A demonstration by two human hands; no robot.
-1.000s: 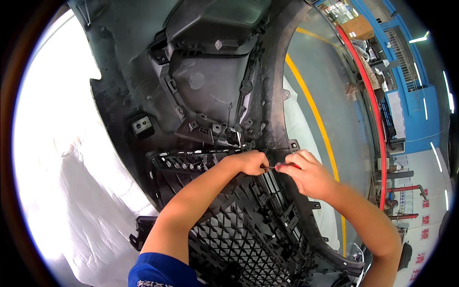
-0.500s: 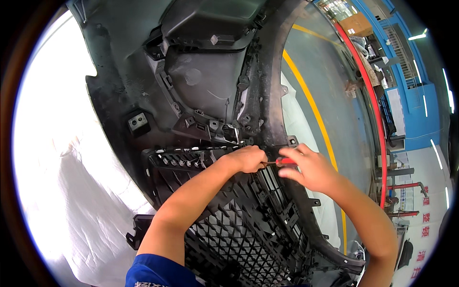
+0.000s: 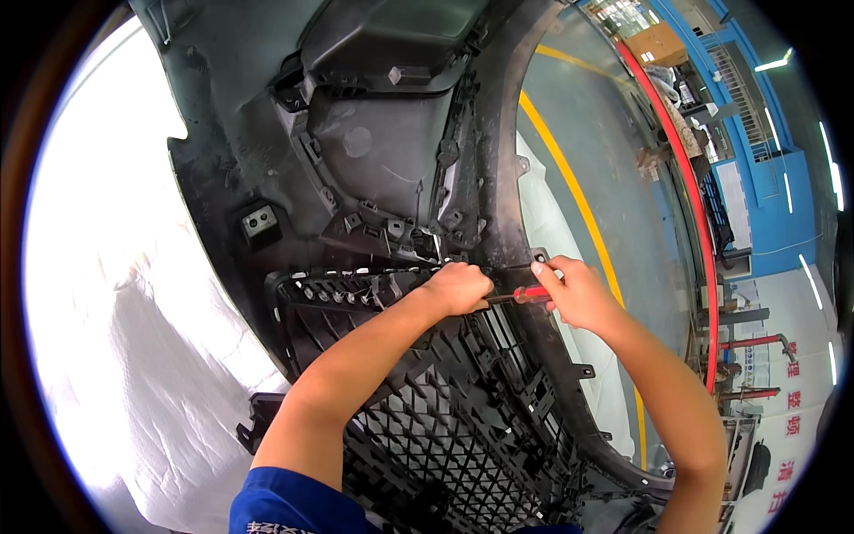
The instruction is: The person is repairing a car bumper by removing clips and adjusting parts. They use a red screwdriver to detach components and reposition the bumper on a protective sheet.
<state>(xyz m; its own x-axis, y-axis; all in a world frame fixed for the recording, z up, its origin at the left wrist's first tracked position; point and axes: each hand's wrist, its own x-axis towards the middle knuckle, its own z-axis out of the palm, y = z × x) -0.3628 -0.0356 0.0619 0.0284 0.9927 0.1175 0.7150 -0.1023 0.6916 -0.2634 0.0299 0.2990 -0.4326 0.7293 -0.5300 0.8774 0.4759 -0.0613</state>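
Screwdriver [image 3: 532,294]: right of the frame's centre, lying nearly level, its red handle to the right and its thin shaft running left to the other fist.
Right hand [image 3: 576,292]: closed on the handle's right end, thumb above it, fingers curled below.
Left hand [image 3: 459,288]: near the centre, fingers curled in at the shaft's left end; whether they pinch the shaft or a part beneath, I cannot tell.
Black moulded panel [image 3: 209,165]: fills the upper left and middle, its curved edge passing behind the right hand.
Mesh grille [image 3: 436,449]: lower centre, below the left hand, with a lattice of slanted openings.
White sheet [image 3: 178,383]: left side, beside the panel's edge.
Blue sleeve [image 3: 294,503]: bottom edge, on the left arm.
Floor [image 3: 614,169]: upper right, grey-green, crossed by a yellow line [image 3: 569,181].
Red rail [image 3: 689,187]: far right, bent by the lens.
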